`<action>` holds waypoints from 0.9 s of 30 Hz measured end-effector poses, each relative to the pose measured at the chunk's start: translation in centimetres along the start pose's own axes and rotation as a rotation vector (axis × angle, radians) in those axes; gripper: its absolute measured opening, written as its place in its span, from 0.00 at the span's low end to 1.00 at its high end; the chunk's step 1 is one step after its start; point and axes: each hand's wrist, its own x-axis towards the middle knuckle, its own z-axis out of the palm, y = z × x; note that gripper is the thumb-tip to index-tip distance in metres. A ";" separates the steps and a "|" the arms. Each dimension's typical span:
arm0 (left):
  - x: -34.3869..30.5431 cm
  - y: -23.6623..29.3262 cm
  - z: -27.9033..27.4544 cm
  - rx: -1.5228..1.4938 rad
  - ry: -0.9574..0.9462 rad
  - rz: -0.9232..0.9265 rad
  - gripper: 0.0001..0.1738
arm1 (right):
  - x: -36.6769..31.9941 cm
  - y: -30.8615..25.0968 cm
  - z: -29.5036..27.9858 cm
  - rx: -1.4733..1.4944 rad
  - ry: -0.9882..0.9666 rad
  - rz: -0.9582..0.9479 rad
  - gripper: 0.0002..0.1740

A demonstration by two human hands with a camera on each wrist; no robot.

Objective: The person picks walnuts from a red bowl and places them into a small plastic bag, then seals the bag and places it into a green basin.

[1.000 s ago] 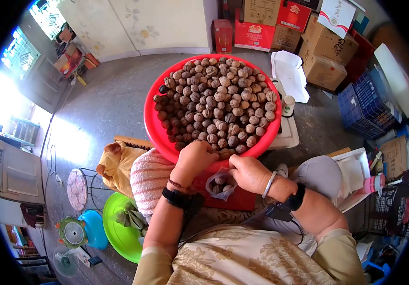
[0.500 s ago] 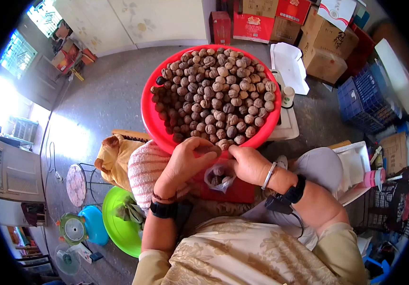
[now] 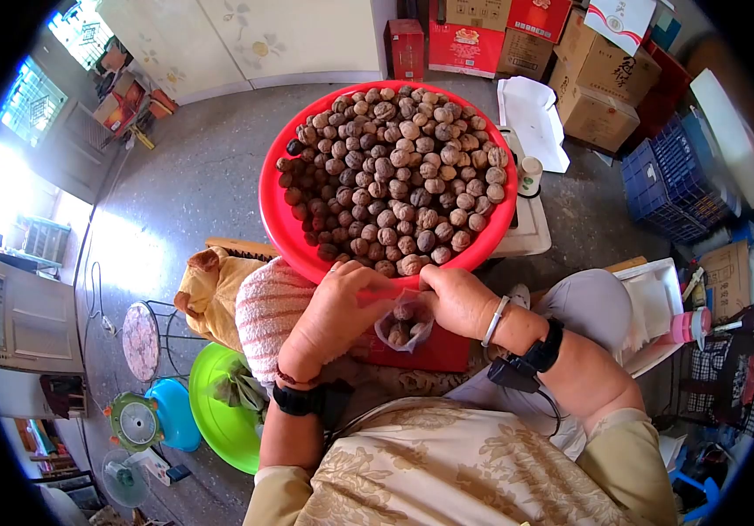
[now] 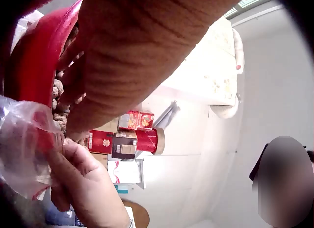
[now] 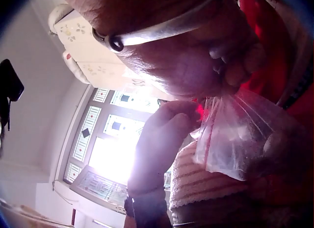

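A large red basin (image 3: 285,230) is heaped with walnuts (image 3: 403,167). Just below its near rim is a clear plastic bag (image 3: 414,344) with several walnuts inside. My right hand (image 3: 460,302) pinches the bag's mouth between thumb and fingers; in the right wrist view the bag (image 5: 228,139) hangs from that hand. My left hand (image 3: 339,302) is at the basin's near edge, its thumb pointing toward the bag. In the left wrist view its relaxed fingers (image 4: 73,78) extend over the rim beside the walnuts, and nothing shows held in them.
A pink striped towel (image 3: 267,311) and a yellow cloth (image 3: 210,289) lie left of the basin. A green basin (image 3: 206,421) is on the floor at left. Stacked cartons (image 3: 605,88) and a blue crate (image 3: 670,188) stand at right, near a white tray (image 3: 530,123).
My left hand moved from the walnuts back over the bag, then forward again to the basin's rim. The walnuts in the bag sit higher now. My right hand keeps its pinch on the bag.
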 end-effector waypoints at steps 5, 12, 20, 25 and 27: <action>-0.2 -0.3 -0.1 -0.067 0.028 -0.096 0.13 | -0.1 0.1 0.0 -0.012 0.006 -0.011 0.09; -0.7 -0.5 -0.6 -0.193 0.154 -0.264 0.11 | -0.2 -0.2 -0.2 -0.007 0.012 0.000 0.08; 1.7 -4.2 -1.2 0.133 0.324 -0.132 0.09 | -0.3 -0.8 -0.3 -0.002 0.037 -0.035 0.09; 4.3 -9.5 1.4 0.327 0.197 -0.166 0.12 | -0.2 -0.1 0.2 -0.026 0.030 -0.070 0.08; 4.5 -8.3 1.6 0.471 0.138 -0.235 0.21 | -0.3 -0.7 -0.1 -0.026 -0.011 -0.020 0.09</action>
